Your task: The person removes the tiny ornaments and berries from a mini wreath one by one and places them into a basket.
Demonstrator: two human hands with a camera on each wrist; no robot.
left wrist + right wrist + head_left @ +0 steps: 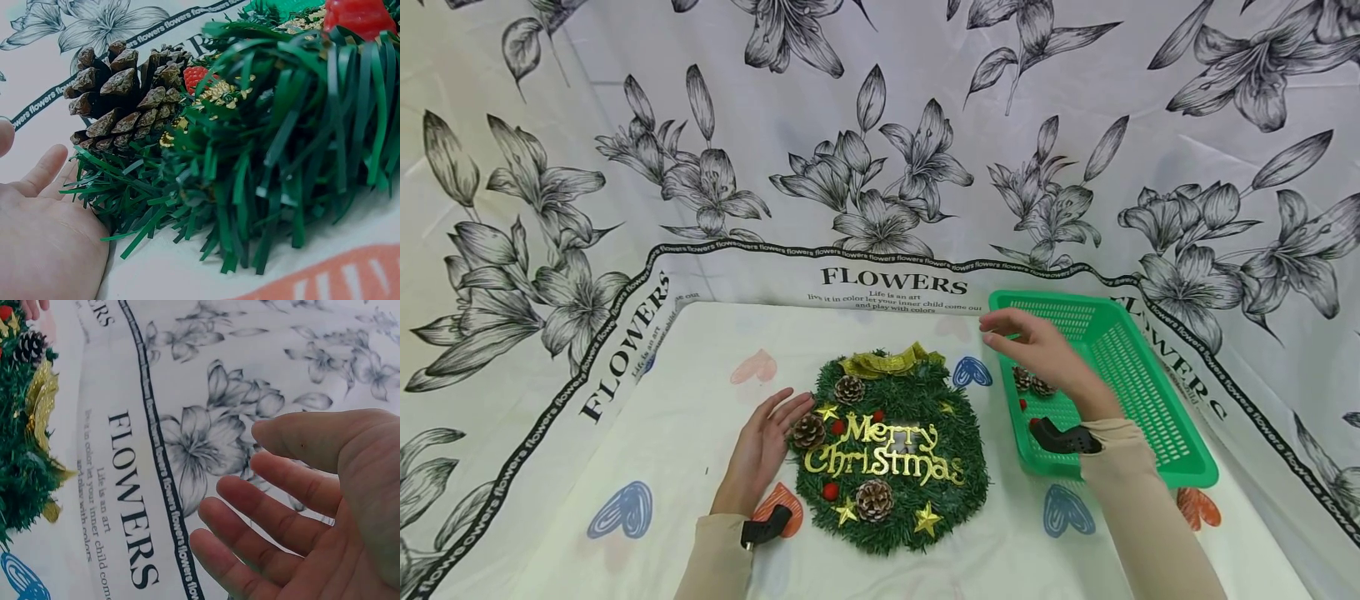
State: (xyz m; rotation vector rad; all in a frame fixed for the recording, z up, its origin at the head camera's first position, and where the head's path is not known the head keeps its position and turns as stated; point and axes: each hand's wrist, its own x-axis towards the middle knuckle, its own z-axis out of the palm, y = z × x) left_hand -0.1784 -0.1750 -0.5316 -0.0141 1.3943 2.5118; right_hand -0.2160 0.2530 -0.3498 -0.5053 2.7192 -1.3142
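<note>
A green tinsel wreath (955, 500) lies on the table, bearing gold "Merry Christmas" lettering (883, 450), stars, pinecones, red berries and a gold ribbon (891, 362) at its top. At the wreath's left edge, my left hand (758, 450) is beside a pinecone (808, 432), fingers extended. In the left wrist view the palm (53, 244) lies beside the tinsel (250, 169). My right hand (1045, 354) is raised over the left rim of the green basket (1150, 400), fingers slightly bent and holding nothing; the right wrist view shows them (300, 512) apart.
Inside the basket are pinecones (1033, 382) and small red berries (1023, 405), partly under my right arm. The white tablecloth (685, 433) has printed hearts. A flower-printed cloth (880, 167) hangs behind the table and at its sides.
</note>
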